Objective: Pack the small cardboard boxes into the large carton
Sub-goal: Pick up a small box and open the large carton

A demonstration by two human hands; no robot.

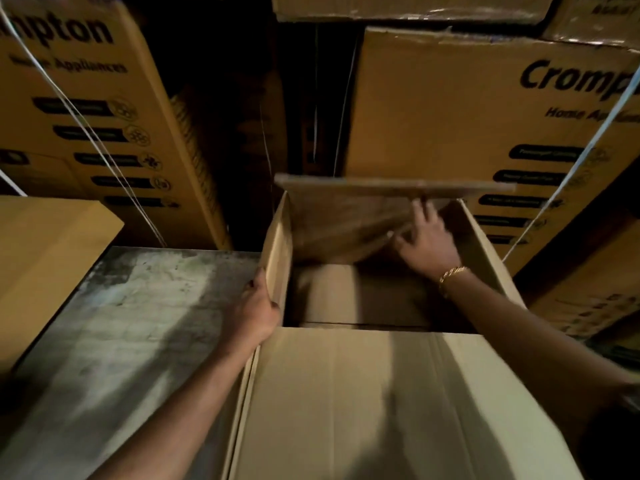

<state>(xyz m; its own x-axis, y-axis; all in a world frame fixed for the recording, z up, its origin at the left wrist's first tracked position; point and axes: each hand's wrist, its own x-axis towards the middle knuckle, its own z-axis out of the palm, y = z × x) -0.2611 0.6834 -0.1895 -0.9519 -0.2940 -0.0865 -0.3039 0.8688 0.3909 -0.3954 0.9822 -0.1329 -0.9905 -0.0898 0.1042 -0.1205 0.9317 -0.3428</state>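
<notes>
Dim storeroom: printed brown stacked cartons (433, 109) all round, grey concrete floor (138, 306), large open plain-brown corrugated carton (381, 393) dead centre.
My left hand (256, 306) grips the carton's upright left flap (277, 247), fingers curled round its edge. My right hand (424, 240), blurred, has its fingers spread and touches the far flap (346, 216). No small cardboard boxes clearly visible; the inside is too dark. The carton looks light, stiff at the walls and floppy at the flaps, so I'd hold the walls.
</notes>
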